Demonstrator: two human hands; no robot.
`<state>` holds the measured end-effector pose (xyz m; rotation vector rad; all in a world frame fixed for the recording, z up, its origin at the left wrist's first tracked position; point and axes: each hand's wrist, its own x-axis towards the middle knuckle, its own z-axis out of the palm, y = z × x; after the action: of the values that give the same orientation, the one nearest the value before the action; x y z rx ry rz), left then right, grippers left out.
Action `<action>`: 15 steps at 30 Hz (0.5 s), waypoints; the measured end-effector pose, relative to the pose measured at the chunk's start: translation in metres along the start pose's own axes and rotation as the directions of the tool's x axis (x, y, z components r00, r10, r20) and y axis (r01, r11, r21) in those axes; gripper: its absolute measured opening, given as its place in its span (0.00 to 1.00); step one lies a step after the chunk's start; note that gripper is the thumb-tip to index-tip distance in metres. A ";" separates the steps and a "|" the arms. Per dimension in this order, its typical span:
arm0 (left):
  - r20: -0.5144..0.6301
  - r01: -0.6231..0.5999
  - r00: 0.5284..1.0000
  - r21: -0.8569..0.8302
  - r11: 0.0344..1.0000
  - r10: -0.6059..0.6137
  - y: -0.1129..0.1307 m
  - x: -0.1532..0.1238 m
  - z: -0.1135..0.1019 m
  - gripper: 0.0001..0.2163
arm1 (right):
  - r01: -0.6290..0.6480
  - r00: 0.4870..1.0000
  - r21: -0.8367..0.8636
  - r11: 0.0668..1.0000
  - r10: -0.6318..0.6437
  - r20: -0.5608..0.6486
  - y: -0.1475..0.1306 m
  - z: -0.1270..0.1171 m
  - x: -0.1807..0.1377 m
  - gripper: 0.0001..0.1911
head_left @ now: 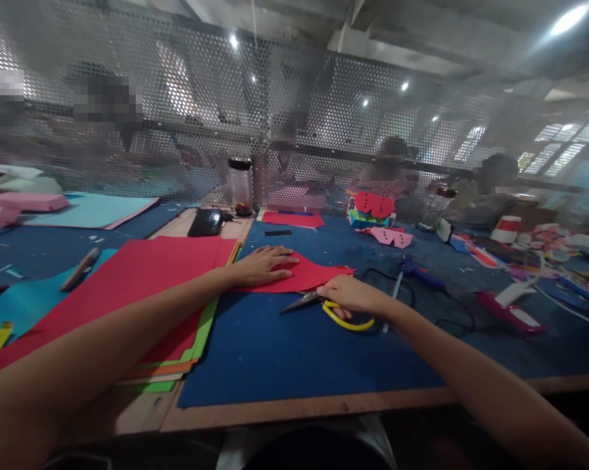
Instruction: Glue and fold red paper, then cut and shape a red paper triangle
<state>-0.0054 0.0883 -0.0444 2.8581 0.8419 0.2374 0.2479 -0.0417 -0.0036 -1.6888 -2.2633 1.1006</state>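
My left hand (262, 264) lies flat, fingers stretched out, pressing on a piece of red paper (309, 277) on the blue mat (285, 352). My right hand (350, 295) is closed around the yellow handles of a pair of scissors (341, 316), whose metal blades point left and lie on the mat just below the red piece's near edge. To the left, a stack of coloured sheets (128, 287) with a big red sheet on top lies partly under my left forearm.
A perforated metal screen (294, 130) closes off the back; people sit behind it. A clear jar (240, 186), a black case (206, 223), red and pink paper shapes (375, 215), a purple glue gun (419, 271) with cable, and craft clutter at right lie about.
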 end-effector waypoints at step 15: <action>0.002 0.011 1.000 0.003 1.000 -0.011 0.002 -0.002 -0.001 0.26 | -0.020 1.000 0.003 1.000 0.020 -0.013 -0.001 0.005 0.008 0.31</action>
<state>-0.0060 0.0858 -0.0434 2.8550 0.8585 0.2325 0.2421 -0.0373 -0.0089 -1.7158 -2.2409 1.0926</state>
